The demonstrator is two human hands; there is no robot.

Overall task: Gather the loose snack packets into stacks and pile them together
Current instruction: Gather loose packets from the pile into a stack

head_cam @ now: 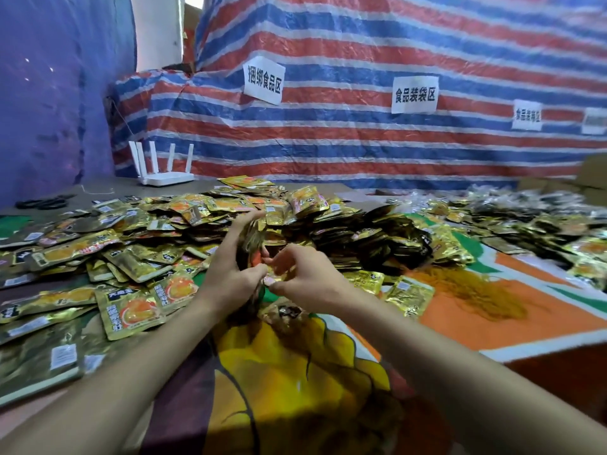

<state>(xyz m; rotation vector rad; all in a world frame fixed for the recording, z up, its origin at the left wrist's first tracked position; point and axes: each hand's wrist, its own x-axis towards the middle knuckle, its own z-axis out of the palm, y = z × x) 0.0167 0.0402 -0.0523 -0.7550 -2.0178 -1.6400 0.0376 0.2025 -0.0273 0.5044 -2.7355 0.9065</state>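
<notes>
The stack of packets (pixel 251 244) stands on edge above the printed cloth (pixel 295 372), near the centre of the view. Your left hand (pixel 230 274) grasps it, with the fingers wrapped over its far face and the thumb on its near edge. Your right hand (pixel 305 277) sits at 3 o'clock from the stack, touching it, with the fingers curled at its lower near corner. Motion blur makes it impossible to tell whether this hand pinches a packet or only steadies the edge. The step in hand appears to be squaring one stack, with gathering well short of complete. The next move calls for aligning the packet edges, then either adding packets or setting the stack down against the others. Count: one stack held and two hands engaged. The loose packets (pixel 131 310) are too many to count; they spread from 8 to 10 o'clock and rise into a heap (pixel 262 205) at 12 o'clock. An orange stringy mass (pixel 469 287) lies at 3 o'clock. One pair of scissors (pixel 42 202) lies at 10 o'clock. One router (pixel 164 174) with five antennas stands at 11 o'clock. Four paper signs (pixel 262 81) hang on the striped tarpaulin (pixel 361 152) behind.
</notes>
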